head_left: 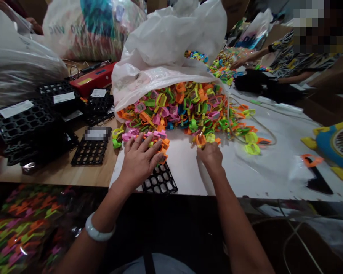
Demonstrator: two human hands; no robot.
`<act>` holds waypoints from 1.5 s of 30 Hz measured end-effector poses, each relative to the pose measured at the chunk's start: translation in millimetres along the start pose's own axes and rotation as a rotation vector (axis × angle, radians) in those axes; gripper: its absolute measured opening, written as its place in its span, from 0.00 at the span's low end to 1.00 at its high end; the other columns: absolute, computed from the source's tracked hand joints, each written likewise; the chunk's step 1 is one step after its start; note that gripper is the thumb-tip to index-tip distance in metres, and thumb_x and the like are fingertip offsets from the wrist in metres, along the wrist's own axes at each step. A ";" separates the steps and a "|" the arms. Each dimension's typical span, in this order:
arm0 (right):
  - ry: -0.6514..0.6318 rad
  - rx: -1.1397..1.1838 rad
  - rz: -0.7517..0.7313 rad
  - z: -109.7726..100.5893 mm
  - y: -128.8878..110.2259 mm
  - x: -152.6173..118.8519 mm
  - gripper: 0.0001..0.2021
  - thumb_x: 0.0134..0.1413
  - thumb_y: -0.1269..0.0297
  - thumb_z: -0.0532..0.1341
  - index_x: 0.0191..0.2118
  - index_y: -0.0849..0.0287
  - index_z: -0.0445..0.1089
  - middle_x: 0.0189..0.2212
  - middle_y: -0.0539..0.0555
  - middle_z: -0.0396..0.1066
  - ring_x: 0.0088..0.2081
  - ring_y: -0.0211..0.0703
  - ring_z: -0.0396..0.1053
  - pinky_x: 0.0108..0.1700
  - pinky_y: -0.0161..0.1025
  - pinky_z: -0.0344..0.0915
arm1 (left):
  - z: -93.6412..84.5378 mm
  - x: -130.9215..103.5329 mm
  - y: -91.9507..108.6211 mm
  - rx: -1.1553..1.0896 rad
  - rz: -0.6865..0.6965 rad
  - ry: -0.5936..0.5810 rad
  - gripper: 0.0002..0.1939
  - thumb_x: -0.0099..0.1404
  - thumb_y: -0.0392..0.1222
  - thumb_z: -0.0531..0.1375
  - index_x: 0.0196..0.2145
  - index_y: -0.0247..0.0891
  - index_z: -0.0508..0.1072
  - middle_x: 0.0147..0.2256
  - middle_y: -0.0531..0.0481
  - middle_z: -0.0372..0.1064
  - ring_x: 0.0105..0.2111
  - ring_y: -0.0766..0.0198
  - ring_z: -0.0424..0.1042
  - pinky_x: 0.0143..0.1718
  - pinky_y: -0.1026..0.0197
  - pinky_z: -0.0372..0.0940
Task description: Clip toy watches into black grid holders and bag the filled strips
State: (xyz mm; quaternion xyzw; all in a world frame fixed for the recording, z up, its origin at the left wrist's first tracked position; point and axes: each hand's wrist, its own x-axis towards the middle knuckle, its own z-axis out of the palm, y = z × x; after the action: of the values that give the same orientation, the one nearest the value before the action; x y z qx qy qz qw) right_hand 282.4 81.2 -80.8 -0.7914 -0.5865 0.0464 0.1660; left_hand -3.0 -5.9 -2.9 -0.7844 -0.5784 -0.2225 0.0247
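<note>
My left hand (140,158) lies palm down with fingers spread over pink and orange plastic pieces at the far end of a black tray (162,179). The near rows of round-cornered holes in that tray are uncovered. Closed in a pinch, my right hand (211,156) is at the near edge of the heap, on an orange ring-shaped plastic piece (200,140). Behind both hands, a heap of bright plastic pieces (185,102) with ring-like ends spills from a white plastic bag (171,72). My fingertips are partly hidden.
Stacked black trays (25,118) and a single labelled tray (91,148) stand on the left. Behind them lies a red box (94,78). A blue-yellow fan (340,142) is at the right, near a cable (263,125). Another person's arm (251,57) reaches in at back right.
</note>
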 end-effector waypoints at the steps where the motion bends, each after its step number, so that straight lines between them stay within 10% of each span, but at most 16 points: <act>1: -0.006 0.023 0.014 -3.0 3.2 -5.5 0.10 0.51 0.57 0.63 0.30 0.60 0.73 0.38 0.64 0.70 0.37 0.52 0.70 0.40 0.47 0.66 | -2.7 0.6 0.9 0.003 -0.004 -0.012 0.22 0.74 0.54 0.52 0.62 0.52 0.68 0.64 0.48 0.64 0.66 0.45 0.57 0.65 0.36 0.49; 6: -0.050 0.485 0.054 -18.0 11.8 -41.4 0.19 0.48 0.45 0.63 0.37 0.57 0.69 0.32 0.55 0.72 0.30 0.45 0.69 0.35 0.42 0.67 | -13.4 11.1 9.9 0.028 -0.009 -0.039 0.24 0.74 0.56 0.51 0.60 0.46 0.71 0.64 0.41 0.62 0.66 0.40 0.57 0.65 0.26 0.41; 16: -0.691 1.261 -0.069 3.9 -64.2 -82.1 0.20 0.45 0.49 0.68 0.41 0.56 0.70 0.33 0.53 0.77 0.31 0.47 0.76 0.38 0.47 0.76 | 4.2 19.3 17.1 0.040 -0.008 -0.082 0.26 0.74 0.54 0.50 0.64 0.44 0.65 0.65 0.42 0.60 0.67 0.41 0.54 0.66 0.31 0.44; 24: -0.288 0.836 -0.320 24.1 -71.8 -93.7 0.13 0.50 0.66 0.58 0.43 0.54 0.72 0.41 0.55 0.79 0.43 0.51 0.76 0.45 0.45 0.72 | 0.4 20.5 18.4 0.048 -0.010 -0.104 0.25 0.75 0.51 0.49 0.64 0.42 0.65 0.66 0.43 0.59 0.68 0.41 0.54 0.67 0.31 0.44; 40: -0.298 0.637 -0.461 21.2 -73.0 -99.1 0.08 0.53 0.72 0.55 0.38 0.55 0.68 0.36 0.54 0.73 0.38 0.47 0.71 0.41 0.41 0.69 | 3.6 20.4 16.9 0.039 -0.003 -0.083 0.26 0.75 0.54 0.48 0.64 0.42 0.66 0.65 0.42 0.60 0.67 0.39 0.54 0.66 0.31 0.43; 45: -0.117 0.881 -0.447 -42.5 -64.7 -102.5 0.09 0.62 0.69 0.56 0.44 0.55 0.72 0.40 0.54 0.73 0.35 0.42 0.73 0.40 0.41 0.71 | -7.4 17.2 1.5 -0.093 0.003 -0.108 0.27 0.77 0.53 0.43 0.65 0.41 0.63 0.66 0.44 0.59 0.68 0.50 0.54 0.68 0.39 0.48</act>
State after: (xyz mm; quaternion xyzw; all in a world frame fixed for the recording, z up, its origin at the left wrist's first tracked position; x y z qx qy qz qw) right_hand 203.1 -7.8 -32.7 -0.4971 -0.6747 0.2977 0.4572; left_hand 0.0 6.8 10.6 -0.7965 -0.5667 -0.2064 -0.0428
